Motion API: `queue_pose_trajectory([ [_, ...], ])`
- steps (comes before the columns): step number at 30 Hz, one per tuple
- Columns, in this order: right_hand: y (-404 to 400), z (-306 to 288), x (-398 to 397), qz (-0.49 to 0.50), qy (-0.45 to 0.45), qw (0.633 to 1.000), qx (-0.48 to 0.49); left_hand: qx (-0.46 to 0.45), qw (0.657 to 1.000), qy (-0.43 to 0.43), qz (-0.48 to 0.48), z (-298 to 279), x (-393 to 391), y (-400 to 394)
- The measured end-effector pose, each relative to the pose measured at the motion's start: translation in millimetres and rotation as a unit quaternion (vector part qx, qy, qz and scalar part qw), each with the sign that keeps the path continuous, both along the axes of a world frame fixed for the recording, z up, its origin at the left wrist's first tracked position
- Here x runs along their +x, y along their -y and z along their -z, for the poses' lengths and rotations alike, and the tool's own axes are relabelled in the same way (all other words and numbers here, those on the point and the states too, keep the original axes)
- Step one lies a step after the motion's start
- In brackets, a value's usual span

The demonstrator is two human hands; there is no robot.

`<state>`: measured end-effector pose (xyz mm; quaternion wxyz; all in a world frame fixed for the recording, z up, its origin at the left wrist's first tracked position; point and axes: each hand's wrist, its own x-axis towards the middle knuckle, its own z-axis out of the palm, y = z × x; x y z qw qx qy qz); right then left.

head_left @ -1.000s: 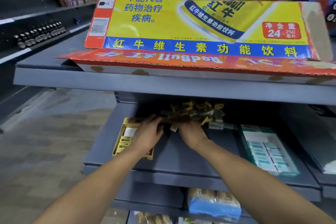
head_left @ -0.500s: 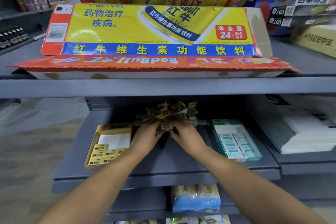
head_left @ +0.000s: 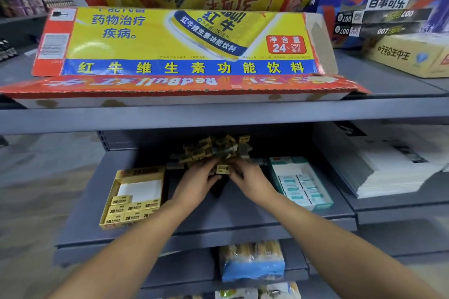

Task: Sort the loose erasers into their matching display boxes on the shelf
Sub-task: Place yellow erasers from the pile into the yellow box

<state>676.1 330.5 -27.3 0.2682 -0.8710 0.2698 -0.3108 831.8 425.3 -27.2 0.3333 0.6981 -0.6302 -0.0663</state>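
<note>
1. The loose erasers [head_left: 213, 152] sit in a heap at the back of the grey shelf [head_left: 218, 216], between the yellow box [head_left: 134, 198] and the green box [head_left: 300, 182];
2. The left hand [head_left: 196, 183] and right hand [head_left: 250, 181] meet at the front of the heap; their fingers pinch one yellow eraser [head_left: 223, 169] between them.

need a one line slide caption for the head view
Both hands, left hand and right hand, hold a yellow eraser before the loose pile.
</note>
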Motion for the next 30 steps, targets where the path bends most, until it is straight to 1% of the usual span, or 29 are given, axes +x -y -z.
queue_pose_trajectory([
  [2,-2,1,2,-0.012,-0.005,1.0,-0.018,-0.017,1.0,0.013,-0.003,-1,0,-1],
  [6,-3,8,2,-0.021,-0.024,0.998,-0.053,-0.016,1.0,0.016,-0.016,-2,1,-3],
  [9,-4,9,2,-0.009,-0.013,0.999,-0.046,-0.012,1.0,0.007,-0.017,-1,2,-3],
  [10,-5,8,3,-0.003,-0.003,1.0,-0.025,-0.012,1.0,0.005,-0.017,-1,2,-4],
  [11,-5,7,3,0.006,0.007,1.0,0.017,-0.013,1.0,0.005,-0.019,-1,2,-3],
  [13,-5,3,5,0.014,0.028,0.99,0.137,-0.018,1.0,0.006,-0.022,-1,3,-3],
  [14,-4,1,6,0.007,0.043,0.979,0.2,-0.018,1.0,0.007,-0.022,0,3,-2],
  [16,-3,-2,7,-0.001,0.074,0.956,0.284,-0.013,1.0,0.008,-0.017,0,2,-2],
  [18,-5,-7,8,-0.011,0.121,0.928,0.351,-0.01,1.0,0.008,-0.004,0,0,-1],
  [19,-6,-9,7,-0.014,0.14,0.92,0.367,-0.005,1.0,0.01,-0.003,0,-1,0],
  [20,-7,-12,7,-0.016,0.152,0.918,0.367,-0.001,1.0,0.012,-0.007,-1,-2,0],
  [21,-6,-14,6,-0.009,0.146,0.927,0.346,0.004,1.0,0.013,-0.013,-2,-2,1],
  [23,-4,-14,3,0.008,0.109,0.957,0.267,0.005,1.0,0.008,-0.015,-2,-3,1],
  [24,-3,-14,2,0.013,0.097,0.966,0.237,0.004,1.0,0.008,-0.011,-2,-2,1],
  [27,-4,-12,0,0.018,0.107,0.972,0.208,-0.001,1.0,0.028,-0.014,-3,-3,0],
  [28,-4,-11,-1,0.014,0.107,0.977,0.184,-0.008,0.999,0.033,-0.015,-3,-3,0],
  [30,-3,-9,-5,0.006,0.067,0.994,0.081,-0.018,0.999,0.039,-0.01,-3,-4,0],
])
